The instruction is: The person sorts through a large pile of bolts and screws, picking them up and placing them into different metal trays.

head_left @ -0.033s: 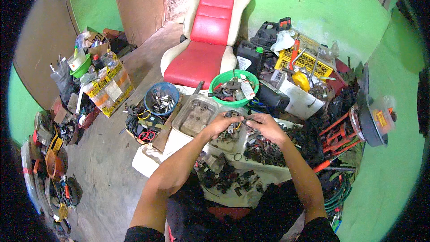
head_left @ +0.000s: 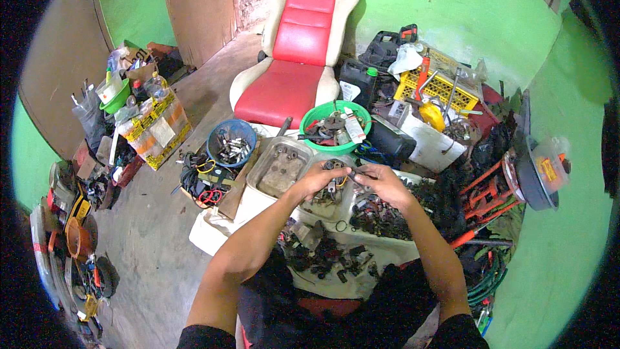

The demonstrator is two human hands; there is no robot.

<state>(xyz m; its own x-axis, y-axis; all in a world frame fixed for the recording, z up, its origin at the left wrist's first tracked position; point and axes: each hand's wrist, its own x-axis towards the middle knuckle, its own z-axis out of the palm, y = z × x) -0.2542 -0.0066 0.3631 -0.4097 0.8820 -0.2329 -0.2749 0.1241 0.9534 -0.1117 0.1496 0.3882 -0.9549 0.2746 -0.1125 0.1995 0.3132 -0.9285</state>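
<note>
Over the middle of the worktop, my left hand (head_left: pixel 314 181) and my right hand (head_left: pixel 382 182) meet with bent fingers. Between their fingertips they pinch a small dark part (head_left: pixel 352 173), too small to name. Below them a clear plastic tray (head_left: pixel 329 210) holds some metal parts. A white tray heaped with small dark parts (head_left: pixel 394 213) lies under my right hand. To the left of my left hand sits a grey tray (head_left: pixel 281 171) with a few round pieces in it. Nearer to me, more loose dark parts (head_left: pixel 332 258) are spread on a pale surface, close to a black ring (head_left: pixel 341 225).
Beyond the trays stand a green basin (head_left: pixel 336 143) of tools and a blue bowl (head_left: pixel 232 139) of metal pieces. A red and white car seat (head_left: pixel 278 90) is behind them. Tools fill a yellow crate (head_left: pixel 445 94) at right. A taped box (head_left: pixel 155 132) stands at left.
</note>
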